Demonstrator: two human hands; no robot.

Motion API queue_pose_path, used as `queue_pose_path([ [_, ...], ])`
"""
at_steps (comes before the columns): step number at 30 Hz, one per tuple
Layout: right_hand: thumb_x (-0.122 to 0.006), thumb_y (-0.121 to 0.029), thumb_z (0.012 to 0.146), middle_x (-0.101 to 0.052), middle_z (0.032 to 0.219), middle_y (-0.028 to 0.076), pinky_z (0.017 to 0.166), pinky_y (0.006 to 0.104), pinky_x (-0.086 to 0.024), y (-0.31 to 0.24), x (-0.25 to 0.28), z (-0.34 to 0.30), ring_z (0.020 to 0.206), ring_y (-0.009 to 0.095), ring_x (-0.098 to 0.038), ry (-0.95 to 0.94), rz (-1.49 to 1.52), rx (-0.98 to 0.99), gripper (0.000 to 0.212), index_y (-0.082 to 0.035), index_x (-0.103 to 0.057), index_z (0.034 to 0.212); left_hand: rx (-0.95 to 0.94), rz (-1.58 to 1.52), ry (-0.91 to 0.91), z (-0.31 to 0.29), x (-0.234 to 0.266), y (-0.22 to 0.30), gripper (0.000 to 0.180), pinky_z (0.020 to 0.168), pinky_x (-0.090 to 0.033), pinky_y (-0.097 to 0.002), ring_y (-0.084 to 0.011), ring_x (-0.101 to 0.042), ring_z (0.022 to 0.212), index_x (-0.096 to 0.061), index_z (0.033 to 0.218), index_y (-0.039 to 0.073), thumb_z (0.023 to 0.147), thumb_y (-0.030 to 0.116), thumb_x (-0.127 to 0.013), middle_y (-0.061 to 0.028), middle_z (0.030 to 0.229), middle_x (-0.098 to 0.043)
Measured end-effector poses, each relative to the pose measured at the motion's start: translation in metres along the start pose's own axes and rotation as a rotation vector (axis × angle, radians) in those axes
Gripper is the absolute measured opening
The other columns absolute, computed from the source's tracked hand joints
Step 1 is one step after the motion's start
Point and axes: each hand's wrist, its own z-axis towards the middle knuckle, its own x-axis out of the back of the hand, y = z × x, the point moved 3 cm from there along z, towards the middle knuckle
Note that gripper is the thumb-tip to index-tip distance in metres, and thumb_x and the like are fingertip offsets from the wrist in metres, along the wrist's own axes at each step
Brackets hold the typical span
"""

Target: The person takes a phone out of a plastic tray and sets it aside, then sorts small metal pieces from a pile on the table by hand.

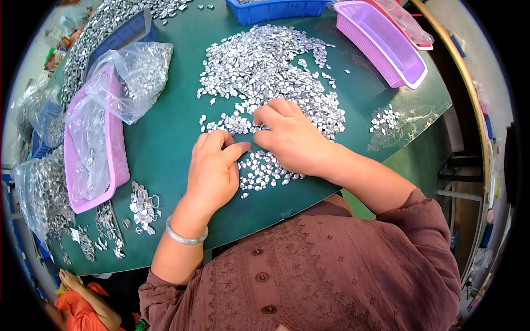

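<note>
A large heap of small silvery metal pieces (259,66) is spread over the green table. At its near edge my right hand (290,138) rests with bent fingers, their tips down among the pieces. My left hand (212,168) is beside it on the left, fingers curled and thumb reaching toward the right hand. Whatever is between the fingertips of either hand is hidden or too small to name. A smaller group of silvery pieces (262,171) lies nearer me, under and between the hands. On my left wrist is a pale bangle (186,238).
At left stands a pink basket (121,160) with see-through plastic bags (141,77). A purple basket (381,41) and a blue tray (276,12) stand at the far side. Small piles lie right (385,119) and left (143,208). Another person (85,309) sits at lower left.
</note>
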Motion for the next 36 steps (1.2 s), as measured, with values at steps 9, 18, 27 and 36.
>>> queue_pose_path([
  [9,-0.063,0.0,0.071,-0.056,0.098,0.008,0.085,0.0368,-0.042,0.003,0.0,0.006,0.096,0.028,-0.049,-0.039,0.043,-0.065,0.012,-0.004,-0.068,0.082,0.024,-0.06,0.018,0.0,0.001,-0.002,0.033,0.081,-0.045,-0.0366,-0.0292,-0.054,0.088,-0.072,0.092,0.004,0.07,-0.013,-0.053,-0.0105,0.09,-0.056],
  [18,-0.061,-0.002,0.072,-0.057,0.091,0.007,0.081,0.0382,-0.042,0.011,0.009,-0.008,0.093,0.028,-0.05,0.087,0.104,-0.099,0.009,-0.006,-0.068,0.076,0.017,-0.067,0.007,-0.001,0.001,-0.003,0.03,0.08,-0.045,-0.0364,-0.0295,-0.054,0.086,-0.071,0.089,0.003,0.071,-0.012,-0.053,-0.0107,0.088,-0.057],
  [27,-0.066,-0.008,0.072,-0.057,0.087,0.005,0.08,0.0384,-0.041,0.007,-0.005,0.017,0.092,0.026,-0.051,0.1,0.059,-0.058,0.005,-0.009,-0.069,0.076,0.012,-0.081,0.029,-0.001,0.002,-0.004,0.031,0.08,-0.046,-0.0371,-0.0301,-0.055,0.086,-0.071,0.089,0.003,0.07,-0.013,-0.053,-0.0111,0.088,-0.058],
  [36,-0.063,-0.008,0.072,-0.057,0.086,0.006,0.083,0.0386,-0.042,0.007,-0.017,0.027,0.093,0.026,-0.052,0.029,-0.035,-0.009,0.008,-0.008,-0.069,0.076,0.054,-0.085,0.058,-0.002,0.003,-0.008,0.032,0.079,-0.046,-0.0375,-0.0307,-0.055,0.086,-0.07,0.089,0.002,0.069,-0.014,-0.051,-0.0111,0.089,-0.059],
])
